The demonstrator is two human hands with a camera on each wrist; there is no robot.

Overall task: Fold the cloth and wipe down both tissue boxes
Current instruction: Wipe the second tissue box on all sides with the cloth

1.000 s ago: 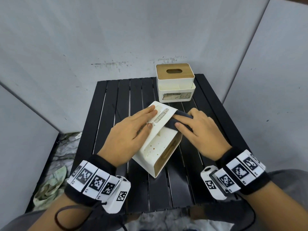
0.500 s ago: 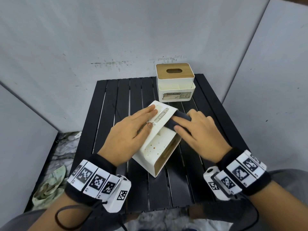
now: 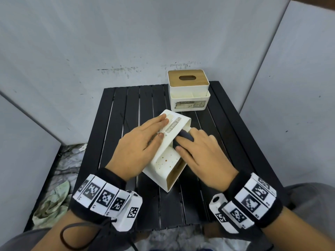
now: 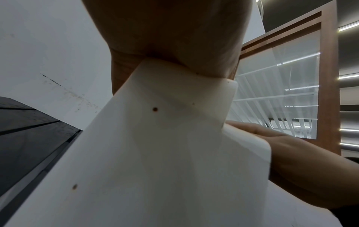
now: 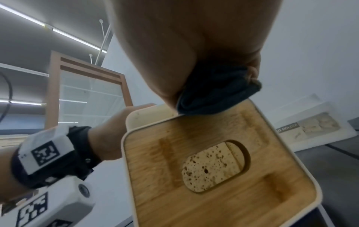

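A white tissue box (image 3: 165, 161) lies tipped on its side in the middle of the black slatted table (image 3: 116, 109), its wooden lid (image 5: 223, 169) facing right. My left hand (image 3: 143, 144) lies flat on the box's upper face, fingers straight. My right hand (image 3: 197, 151) presses a folded dark cloth (image 3: 185, 135) against the box's upper right edge; in the right wrist view the cloth (image 5: 217, 95) is pinched under the fingers at the lid's rim. A second white tissue box (image 3: 188, 91) with a wooden lid stands upright at the back of the table.
Grey panel walls close in the table at the back and both sides. A crumpled pale green rag (image 3: 52, 205) lies on the floor to the left of the table. The table's left slats are bare.
My right hand has slid the cloth along the box's upper edge toward me and slightly left. The left hand and the box have stayed put.
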